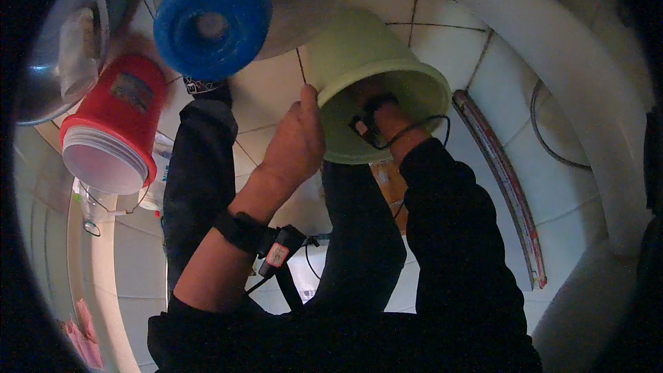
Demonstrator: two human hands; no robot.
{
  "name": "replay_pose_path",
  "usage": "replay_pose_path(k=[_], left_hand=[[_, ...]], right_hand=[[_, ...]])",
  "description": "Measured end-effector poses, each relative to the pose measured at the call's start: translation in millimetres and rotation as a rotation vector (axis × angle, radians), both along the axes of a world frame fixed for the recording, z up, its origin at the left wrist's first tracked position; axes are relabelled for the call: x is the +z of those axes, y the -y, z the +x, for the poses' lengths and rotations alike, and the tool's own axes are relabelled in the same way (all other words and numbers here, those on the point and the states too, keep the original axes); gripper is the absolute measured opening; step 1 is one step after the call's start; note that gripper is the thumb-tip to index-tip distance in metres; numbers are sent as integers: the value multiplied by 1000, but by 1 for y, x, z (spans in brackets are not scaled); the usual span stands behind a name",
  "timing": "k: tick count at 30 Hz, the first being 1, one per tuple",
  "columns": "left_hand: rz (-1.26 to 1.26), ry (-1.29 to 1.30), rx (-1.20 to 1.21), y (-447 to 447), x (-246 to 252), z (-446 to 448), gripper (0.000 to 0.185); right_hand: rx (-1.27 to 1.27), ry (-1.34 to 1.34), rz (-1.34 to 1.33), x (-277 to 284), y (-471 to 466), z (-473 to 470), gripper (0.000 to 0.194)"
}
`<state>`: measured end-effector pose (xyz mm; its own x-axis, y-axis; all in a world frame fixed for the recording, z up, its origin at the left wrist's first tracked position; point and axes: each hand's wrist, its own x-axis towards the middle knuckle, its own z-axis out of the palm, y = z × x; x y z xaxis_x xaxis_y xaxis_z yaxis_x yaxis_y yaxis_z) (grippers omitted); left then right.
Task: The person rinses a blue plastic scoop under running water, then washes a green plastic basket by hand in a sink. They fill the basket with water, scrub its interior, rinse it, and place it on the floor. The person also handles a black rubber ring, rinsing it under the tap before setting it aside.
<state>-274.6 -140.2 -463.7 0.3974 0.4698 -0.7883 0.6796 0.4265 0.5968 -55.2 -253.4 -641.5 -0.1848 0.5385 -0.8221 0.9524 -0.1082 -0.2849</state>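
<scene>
A pale green plastic bucket (pixel 357 46) is tilted on its side, its mouth facing me. My left hand (pixel 298 137) grips it at the left edge of the rim, and a black strap with a small device sits on that wrist. Inside the bucket is my right hand (pixel 391 116), reaching in past the wrist. Its fingers are lost in the shadow, so what they touch is hidden. A black cable (pixel 414 127) loops from the right wrist across the bucket's mouth.
Left of my leg is a red bucket (pixel 142 106) with a wire handle. A blue ring-shaped lid or cap (pixel 241 26) is at the top, near a metal basin (pixel 39 75). A long reddish strip (pixel 500 181) lies on the tiles, right, before a curved white edge (pixel 580 62).
</scene>
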Motion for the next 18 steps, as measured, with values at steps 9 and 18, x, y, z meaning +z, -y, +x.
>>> replay_pose_path(k=[9,18], left_hand=[[-21,-42,-29,1,1,0,35],[-71,-58,-29,1,-4,3,31]], right_hand=[[30,21,27,-15,-10,9,55],[-66,-70,-2,4,3,-11,54]])
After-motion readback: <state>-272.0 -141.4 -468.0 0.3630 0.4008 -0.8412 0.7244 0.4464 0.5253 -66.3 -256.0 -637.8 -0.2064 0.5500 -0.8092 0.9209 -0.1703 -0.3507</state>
